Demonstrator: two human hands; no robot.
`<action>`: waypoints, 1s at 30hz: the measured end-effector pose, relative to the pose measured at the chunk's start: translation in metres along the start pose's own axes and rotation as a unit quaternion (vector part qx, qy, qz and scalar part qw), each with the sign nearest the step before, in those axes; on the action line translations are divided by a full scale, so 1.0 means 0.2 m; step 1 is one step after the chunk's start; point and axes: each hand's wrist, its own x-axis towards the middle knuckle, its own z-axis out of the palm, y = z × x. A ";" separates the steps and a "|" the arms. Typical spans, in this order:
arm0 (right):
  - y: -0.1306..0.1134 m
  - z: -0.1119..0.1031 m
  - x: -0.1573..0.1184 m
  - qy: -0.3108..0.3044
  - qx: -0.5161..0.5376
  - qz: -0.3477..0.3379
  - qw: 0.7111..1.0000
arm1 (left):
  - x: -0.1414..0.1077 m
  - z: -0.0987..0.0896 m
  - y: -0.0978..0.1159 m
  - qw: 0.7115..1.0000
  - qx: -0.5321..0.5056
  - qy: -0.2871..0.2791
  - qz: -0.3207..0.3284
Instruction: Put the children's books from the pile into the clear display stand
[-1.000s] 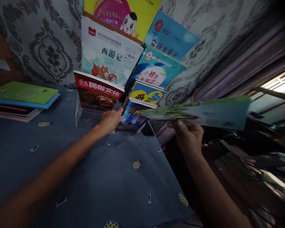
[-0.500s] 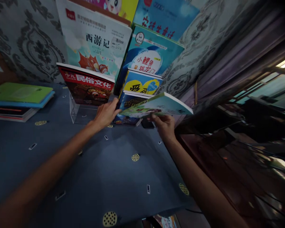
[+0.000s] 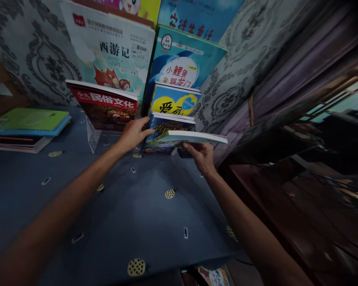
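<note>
A thin pale green-blue book [image 3: 193, 137] is gripped by my right hand [image 3: 203, 156], thumb against its near cover and fingers beneath. It tilts, top edge toward me, in front of a dark blue book [image 3: 174, 122]. My left hand [image 3: 134, 133] is at that dark book's left edge, thumb on the front, other fingers at the side and partly hidden. Behind stand a blue book with a yellow heart [image 3: 170, 101] and a teal book [image 3: 181, 59]. To the left, a red book [image 3: 107, 105] leans in a clear acrylic stand [image 3: 93, 139].
A tall pale book [image 3: 113, 47] stands behind the red one. Stacked books [image 3: 26, 121] lie at the left on the blue patterned tablecloth [image 3: 113, 222]. Patterned wallpaper [image 3: 241, 59] and a purple curtain [image 3: 274, 83] rise behind. A dark phone-like object [image 3: 186, 154] sits under my right hand.
The thin book has tipped from showing its cover to showing mostly its top edge, lowered in front of the dark blue book. My left thumb has moved onto the dark book's front.
</note>
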 end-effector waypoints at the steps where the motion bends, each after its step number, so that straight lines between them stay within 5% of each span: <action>1: 0.00 0.00 0.01 0.006 0.003 -0.001 1.000 | -0.01 0.00 0.00 1.000 -0.008 0.005 0.001; 6: 0.00 0.02 0.02 0.048 0.016 0.004 0.999 | -0.03 0.01 0.01 0.999 -0.037 0.013 0.005; 17: 0.00 0.05 0.01 0.031 0.028 0.011 0.999 | -0.02 -0.01 0.00 0.999 -0.030 -0.009 -0.022; 23: 0.00 0.04 0.01 0.024 0.044 0.009 0.999 | -0.06 0.00 0.04 0.998 -0.025 0.033 -0.036; 30: 0.02 0.02 -0.03 0.021 0.011 0.019 1.000 | -0.08 0.02 0.04 0.992 -0.112 0.035 -0.042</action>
